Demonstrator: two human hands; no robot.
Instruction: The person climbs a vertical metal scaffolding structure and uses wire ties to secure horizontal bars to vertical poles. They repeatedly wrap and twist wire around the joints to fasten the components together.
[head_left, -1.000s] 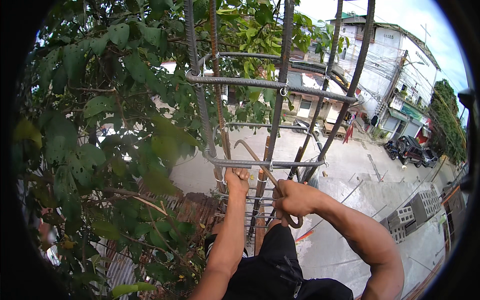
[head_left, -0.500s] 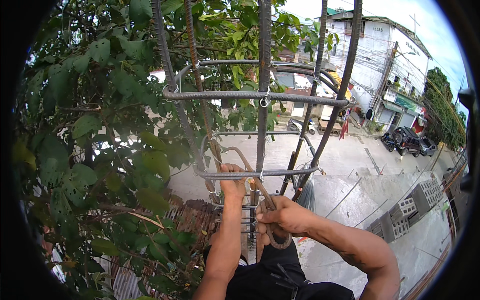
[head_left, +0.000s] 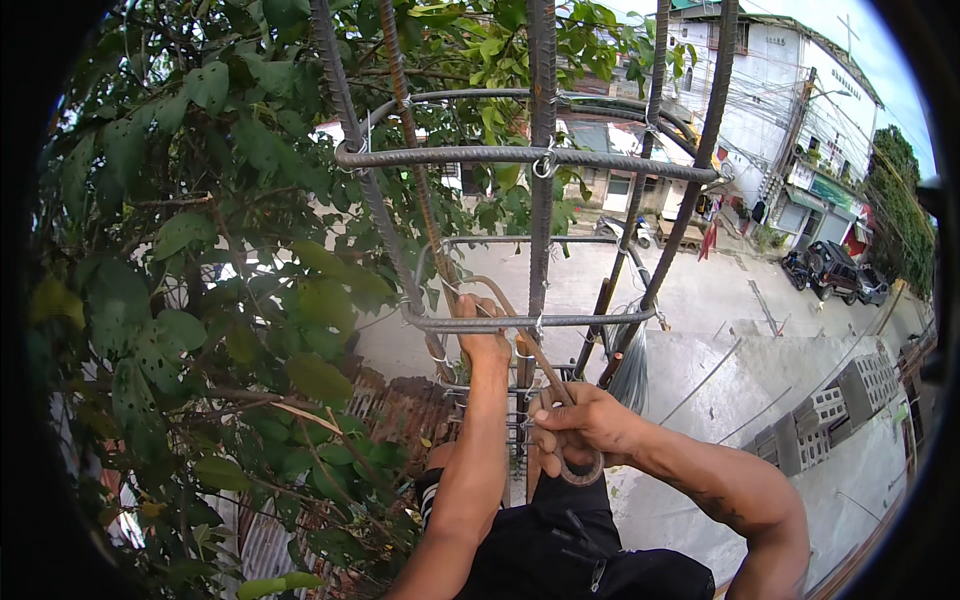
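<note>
A column cage of ribbed vertical rebars (head_left: 541, 140) and rectangular stirrups (head_left: 530, 156), joined with tie wire, rises in front of me. My right hand (head_left: 585, 425) grips a bent steel rod (head_left: 545, 365), its looped lower end below my fingers and its curved upper end near my left hand. Behind the front bar of a lower stirrup (head_left: 570, 322), my left hand (head_left: 483, 325) is closed beside the left rebars, where the rod's tip lies. What its fingers pinch, if anything, is partly hidden.
Leafy branches (head_left: 180, 330) crowd the left side, above rusty roofing sheets (head_left: 400, 410). A bundle of tie wire (head_left: 629, 380) hangs at the cage's right. Hollow blocks (head_left: 825, 415) stand on a concrete slab (head_left: 690, 440). Parked vehicles (head_left: 832, 270) line the street below.
The view has shifted, so the cage and both hands appear slightly farther right, and the cage higher. Both hands keep their places at the stirrup, the right one still holding the rod.
</note>
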